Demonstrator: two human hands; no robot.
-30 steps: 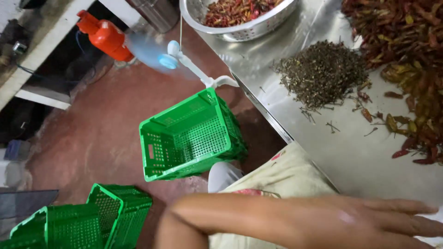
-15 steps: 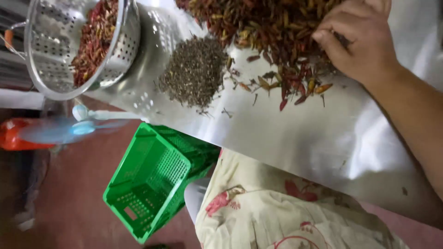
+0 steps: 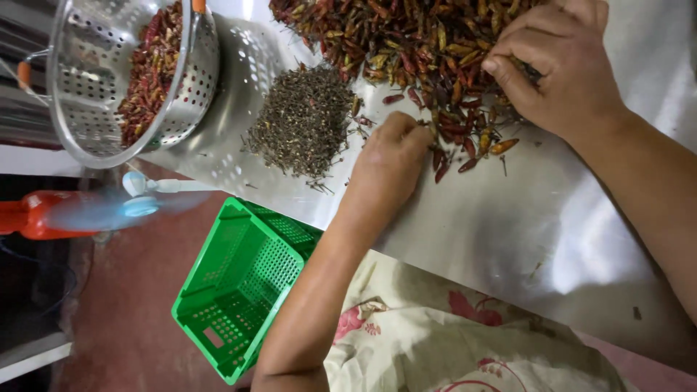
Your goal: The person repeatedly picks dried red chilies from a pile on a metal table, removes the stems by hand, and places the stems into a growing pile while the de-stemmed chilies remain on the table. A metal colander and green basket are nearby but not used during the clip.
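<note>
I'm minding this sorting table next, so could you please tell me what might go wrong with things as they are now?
1. The running orange fan sits close below the loose grey-green heap of stems; its draught might scatter them.
2. The perforated metal colander of red chillies seems to overhang the steel table edge and could tip.
3. The left hand and right hand work bare in the dried chilli pile; irritation is possible.

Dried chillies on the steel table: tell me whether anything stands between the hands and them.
Nothing visible does. The left hand rests at the near edge of the dried chillies, fingers among the loose ones; the right hand lies directly on the pile. The heap of stems sits off to the side, apart.
</note>
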